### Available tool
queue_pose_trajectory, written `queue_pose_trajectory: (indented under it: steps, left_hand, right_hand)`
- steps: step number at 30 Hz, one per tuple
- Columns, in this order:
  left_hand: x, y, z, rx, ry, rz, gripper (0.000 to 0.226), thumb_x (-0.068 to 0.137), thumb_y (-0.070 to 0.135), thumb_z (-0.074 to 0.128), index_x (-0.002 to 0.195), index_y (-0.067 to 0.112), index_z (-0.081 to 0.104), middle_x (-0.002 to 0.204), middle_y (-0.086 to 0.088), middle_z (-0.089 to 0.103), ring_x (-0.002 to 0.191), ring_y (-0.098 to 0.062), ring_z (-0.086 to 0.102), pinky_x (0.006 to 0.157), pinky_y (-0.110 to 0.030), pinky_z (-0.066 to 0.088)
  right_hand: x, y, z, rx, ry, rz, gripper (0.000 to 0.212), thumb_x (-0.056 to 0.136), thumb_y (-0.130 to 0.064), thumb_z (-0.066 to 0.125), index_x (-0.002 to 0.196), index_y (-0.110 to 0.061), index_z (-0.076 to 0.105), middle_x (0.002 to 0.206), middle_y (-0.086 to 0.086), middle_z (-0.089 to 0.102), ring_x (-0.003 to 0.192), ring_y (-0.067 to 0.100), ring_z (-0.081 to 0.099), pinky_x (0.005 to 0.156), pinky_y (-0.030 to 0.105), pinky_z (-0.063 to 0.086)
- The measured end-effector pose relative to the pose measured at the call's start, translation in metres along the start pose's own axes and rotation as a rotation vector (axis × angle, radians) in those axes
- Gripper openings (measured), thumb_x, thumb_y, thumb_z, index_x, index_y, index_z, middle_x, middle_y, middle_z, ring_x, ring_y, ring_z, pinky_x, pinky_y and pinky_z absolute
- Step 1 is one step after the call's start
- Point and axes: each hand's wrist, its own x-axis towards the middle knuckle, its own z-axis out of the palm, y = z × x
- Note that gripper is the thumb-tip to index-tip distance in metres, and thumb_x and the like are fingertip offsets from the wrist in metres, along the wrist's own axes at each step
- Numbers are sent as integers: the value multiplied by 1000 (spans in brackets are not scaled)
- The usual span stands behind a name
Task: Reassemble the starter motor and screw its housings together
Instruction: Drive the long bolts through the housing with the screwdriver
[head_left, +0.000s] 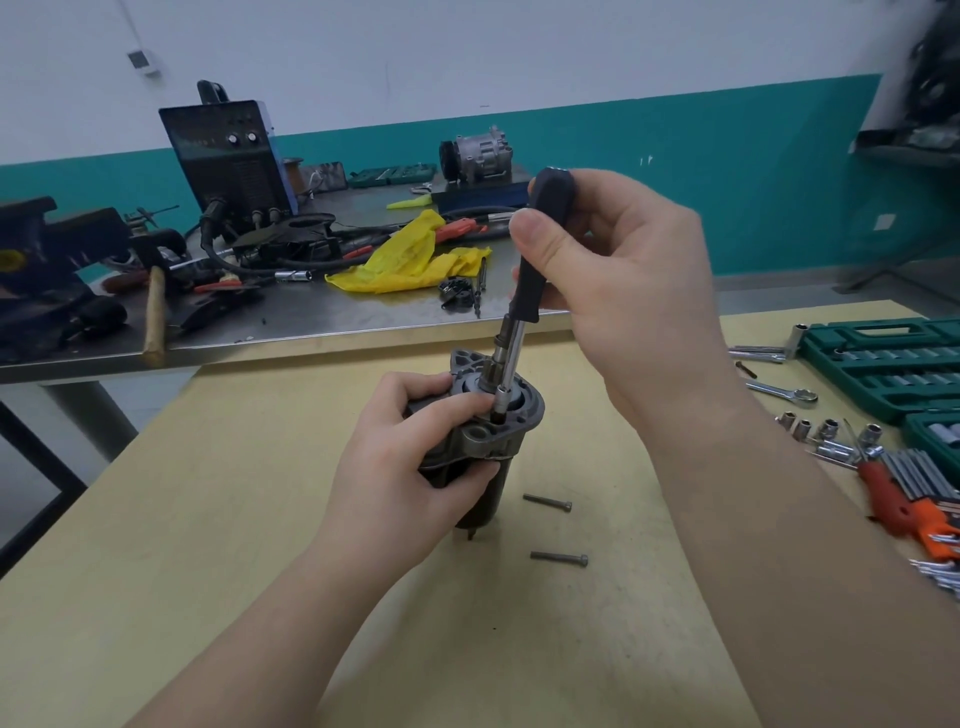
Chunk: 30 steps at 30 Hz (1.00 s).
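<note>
on the pale wooden tabletop (218, 545) the dark cylindrical starter motor with its grey cast-aluminium end housing (480, 441) stood upright, long axis vertical, housing end up. left hand (410, 462) wrapped round its body just under the housing, fingers curled tight. right hand (613, 291) held the black-handled nut driver with a chrome shaft (524, 280) from above, thumb and fingers pinching the handle. the driver leaned slightly, handle up and to the right, its socket tip seated on the housing's top face, apparently on a screw head. two loose long dark bolts (548, 502) lay flat just right of the motor, nearer the right hand, probably next to go in.
</note>
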Motion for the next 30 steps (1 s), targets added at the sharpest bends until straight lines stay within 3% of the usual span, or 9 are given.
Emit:
queue_pose_trajectory:
  steps: [4, 10, 13, 16, 18, 20, 22, 25, 30]
  left_hand:
    - [-2, -1, -3, -8, 3, -3, 53, 78, 29, 87, 127, 39, 71, 131, 10, 53, 132, -9, 58, 106, -20, 49]
    - [-2, 0, -2, -12, 5, -3, 52, 78, 28, 88, 127, 37, 73, 131, 10, 53, 134, -8, 56, 106, -16, 48]
    - [-3, -3, -3, -20, 6, 11, 57, 77, 23, 93, 127, 41, 72, 132, 10, 53, 136, -9, 55, 107, -15, 46]
    - [-4, -7, -6, -41, -12, 8, 63, 75, 19, 96, 126, 44, 70, 136, 14, 51, 136, -8, 55, 107, -14, 46]
    - [-3, -9, -8, -69, -22, 8, 62, 73, 21, 95, 126, 43, 71, 137, 14, 51, 136, -11, 56, 107, -17, 48]
    - [-3, -10, -10, -92, -21, 15, 60, 72, 23, 93, 126, 40, 72, 136, 13, 52, 138, -14, 56, 108, -19, 49]
    - [-3, -10, -12, -110, -28, 21, 59, 72, 24, 92, 125, 39, 72, 135, 11, 53, 138, -13, 56, 108, -19, 49]
    - [-1, -11, -15, -119, -52, 21, 58, 72, 25, 92, 126, 39, 73, 136, 9, 54, 137, -11, 56, 109, -20, 48]
    - [-1, -12, -16, -127, -64, 43, 60, 71, 23, 92, 125, 39, 73, 137, 10, 54, 136, -12, 56, 110, -20, 48]
  right_hand:
    - [-1, -7, -4, 255, -7, 35, 10, 105, -9, 64, 113, -11, 70, 89, 6, 71, 78, 30, 72, 78, 52, 67]
    - [11, -5, -25, 305, 92, 40, 16, 108, -19, 62, 120, -13, 72, 85, -5, 70, 81, 19, 72, 77, 45, 67]
    - [19, 16, -29, 74, 140, 65, 17, 105, -26, 63, 122, -30, 67, 83, -16, 68, 73, 13, 67, 68, 39, 66]
    - [26, 54, -34, -294, 45, 159, 26, 101, -29, 66, 121, -45, 63, 108, -12, 69, 79, 17, 67, 70, 38, 65]
    - [25, 84, -38, -506, -79, 319, 23, 99, -28, 67, 118, -42, 66, 112, -7, 68, 67, 22, 71, 53, 32, 62]
    - [18, 113, -39, -707, -214, 444, 18, 97, -29, 67, 114, -33, 68, 106, -5, 68, 52, 21, 73, 49, 36, 61]
    - [8, 134, -37, -851, -358, 537, 14, 93, -29, 69, 107, -31, 68, 96, -3, 70, 53, 18, 73, 57, 40, 66]
    - [-2, 156, -32, -1081, -553, 628, 22, 87, -28, 65, 107, -35, 67, 95, -8, 69, 81, 16, 70, 80, 41, 64]
    - [-5, 162, -34, -1241, -623, 642, 40, 87, -29, 64, 127, -31, 66, 110, -2, 69, 102, 26, 66, 89, 42, 60]
